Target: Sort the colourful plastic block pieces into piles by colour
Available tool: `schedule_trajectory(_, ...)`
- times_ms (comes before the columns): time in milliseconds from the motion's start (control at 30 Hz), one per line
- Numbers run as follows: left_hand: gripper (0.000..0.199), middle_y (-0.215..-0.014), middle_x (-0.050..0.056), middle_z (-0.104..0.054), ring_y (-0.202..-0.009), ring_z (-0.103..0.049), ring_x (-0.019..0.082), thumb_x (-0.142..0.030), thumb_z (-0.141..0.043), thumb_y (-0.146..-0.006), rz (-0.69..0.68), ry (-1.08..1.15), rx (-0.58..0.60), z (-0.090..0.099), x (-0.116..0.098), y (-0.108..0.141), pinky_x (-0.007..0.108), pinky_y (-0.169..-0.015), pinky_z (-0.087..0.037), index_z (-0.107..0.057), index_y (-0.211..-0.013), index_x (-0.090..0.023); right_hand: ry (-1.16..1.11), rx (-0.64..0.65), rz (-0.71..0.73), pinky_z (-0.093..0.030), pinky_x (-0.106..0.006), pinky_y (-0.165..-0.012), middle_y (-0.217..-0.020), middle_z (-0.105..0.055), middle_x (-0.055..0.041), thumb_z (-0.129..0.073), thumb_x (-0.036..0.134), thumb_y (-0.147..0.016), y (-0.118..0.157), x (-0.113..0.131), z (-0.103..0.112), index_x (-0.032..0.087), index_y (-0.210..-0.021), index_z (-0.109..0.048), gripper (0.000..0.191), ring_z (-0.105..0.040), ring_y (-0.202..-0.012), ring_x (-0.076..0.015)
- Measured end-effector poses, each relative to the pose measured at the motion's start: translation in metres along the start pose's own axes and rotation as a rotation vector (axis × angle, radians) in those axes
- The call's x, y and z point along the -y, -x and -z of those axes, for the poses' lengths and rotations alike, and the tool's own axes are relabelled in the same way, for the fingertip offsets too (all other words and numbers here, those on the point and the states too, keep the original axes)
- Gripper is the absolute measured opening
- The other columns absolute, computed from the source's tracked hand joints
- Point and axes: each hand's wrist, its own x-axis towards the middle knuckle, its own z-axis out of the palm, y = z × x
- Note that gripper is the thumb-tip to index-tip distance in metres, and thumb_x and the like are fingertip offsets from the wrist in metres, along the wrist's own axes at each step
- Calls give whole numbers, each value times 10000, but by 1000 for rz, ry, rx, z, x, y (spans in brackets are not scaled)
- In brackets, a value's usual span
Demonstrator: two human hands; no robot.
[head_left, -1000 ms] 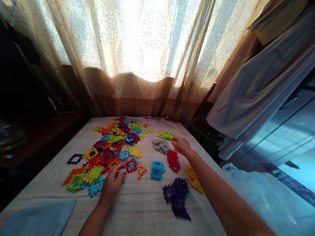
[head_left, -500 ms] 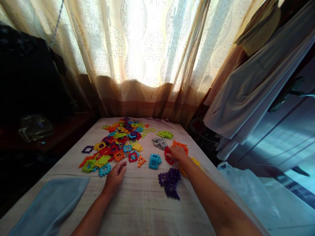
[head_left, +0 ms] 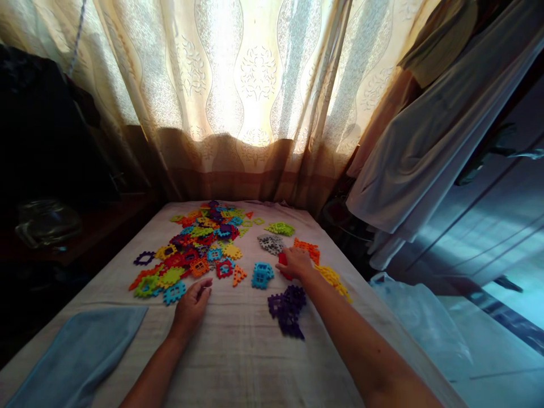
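Head camera view: on a pale cloth (head_left: 238,345), toothed interlocking plastic pieces are laid out, partly as one mixed heap and partly as single-colour groups. The red pieces (head_left: 283,266) are being dealt with by the right hand (head_left: 294,263), which is lowered over them, its fingers bent downward; much of the red is hidden under it. Whether a piece is gripped or merely pressed cannot be told. The left hand (head_left: 193,304) is held just in front of the mixed heap (head_left: 199,249), fingers loosely curled with a narrow gap to the thumb, and no piece is seen in it.

Around the red pieces, separate groups are arranged: grey pieces (head_left: 271,244) and lime-green pieces (head_left: 280,228) beyond, orange pieces (head_left: 306,248) just past the right hand, yellow pieces (head_left: 334,281) beside the forearm, dark purple pieces (head_left: 289,306) on the near side, and blue pieces (head_left: 262,275) to the left. The step in hand is judged to be sorting by colour, with the red group being added to or tidied.

For the next move, a clean release of the red would be called for, so that its neighbours are not dragged. From the heap's near edge, the orange triangle (head_left: 238,276) or the red square frame (head_left: 225,268) could be picked up most easily, as both are lightly crowded.
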Motion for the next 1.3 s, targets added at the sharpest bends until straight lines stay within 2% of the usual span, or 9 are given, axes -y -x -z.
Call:
schedule_trajectory(200, 436, -999, 66, -737, -937, -682, 238, -505, -511, -742, -16, -48, 6, 2, -2, 0, 358, -867, -535, -685, -1010, -208, -18, 21, 6, -401, -388, -892, -1163, -644, -152, -527, 407, -852, -1, 2, -9, 194, -1161, -618, 386, -581, -1092, -296)
schedule_trajectory(467, 427, -981, 61, -739, -923, -683, 234, -508, -506, -741, -29, -66, -16, 0, 0, 0, 352, -856, -539, -688, -995, -217, -57, 20, 43, -385, -380, -907, -1147, -652, -148, -539, 340, -837, 15, -13, -7, 186, -1101, -638, 321, -573, -1094, -292)
schedule_trajectory(667, 424, -977, 61, -738, -922, -684, 238, -511, -514, -735, -29, -77, -20, 1, -2, 0, 353, -857, -539, -688, -988, -218, -121, -26, 33, -347, -376, -997, -1316, -585, -127, -593, 402, -818, 18, -19, -6, 194, -1300, -544, 527, -514, -1209, -272)
schedule_trajectory(833, 428, -979, 62, -740, -916, -685, 238, -507, -510, -735, -29, -85, -1, 2, -4, 0, 352, -852, -541, -689, -991, -213, -131, -65, -73, -347, -362, -1019, -1332, -591, -76, -479, 365, -915, 18, -42, -3, 236, -1267, -592, 391, -497, -1241, -229)
schedule_trajectory(933, 448, -982, 72, -740, -921, -686, 244, -517, -506, -732, -21, -84, -7, 1, -4, 0, 357, -850, -543, -689, -995, -204, -103, -41, -154, -384, -403, -983, -1327, -592, -86, -461, 316, -927, 9, -65, 1, 245, -1265, -606, 375, -518, -1216, -258)
schedule_trajectory(1033, 439, -970, 72, -741, -918, -687, 243, -515, -503, -730, -20, -86, -14, 0, -3, 0, 353, -846, -544, -694, -978, -206, -62, 1, -157, -387, -432, -976, -1384, -538, -110, -492, 276, -917, -7, -81, 5, 256, -1326, -566, 417, -498, -1236, -283)
schedule_trajectory(1200, 418, -962, 64, -743, -922, -687, 237, -506, -497, -740, -34, -100, -24, 0, -2, 0, 355, -851, -542, -697, -963, -214, 7, 104, -13, -299, -489, -1046, -1508, -387, -71, -483, 129, -899, -35, -78, 4, 362, -1343, -536, 504, -339, -1366, -271)
schedule_trajectory(1300, 432, -961, 66, -743, -917, -691, 238, -517, -492, -738, -20, -109, -31, 0, -2, 0, 359, -839, -549, -702, -958, -210, 26, 181, 39, -328, -523, -1017, -1523, -358, -53, -501, 79, -862, -47, -73, -3, 401, -1313, -554, 557, -332, -1362, -296)
